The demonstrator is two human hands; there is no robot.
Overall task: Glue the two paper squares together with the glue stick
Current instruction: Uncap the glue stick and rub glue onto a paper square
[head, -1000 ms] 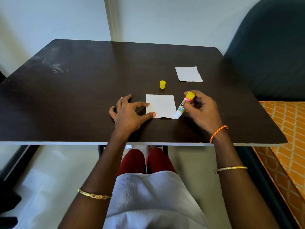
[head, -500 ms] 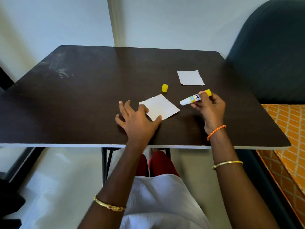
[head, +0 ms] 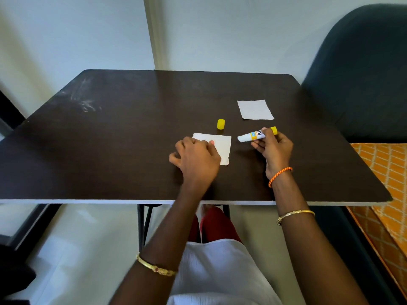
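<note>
Left hand [head: 196, 158] lies flat, fingers spread, pinning one square [head: 220, 146] to the counter [head: 110, 150]. Right hand [head: 273, 146] grips the uncapped glue stick [head: 253, 135] just beside it. Second square [head: 255, 110] sits farther back, cap [head: 221, 124] between.

On the counter [head: 110, 150] we find the near paper square [head: 222, 146], the cap [head: 221, 124] just behind it, and the second paper square [head: 255, 109] farther back right.
</note>
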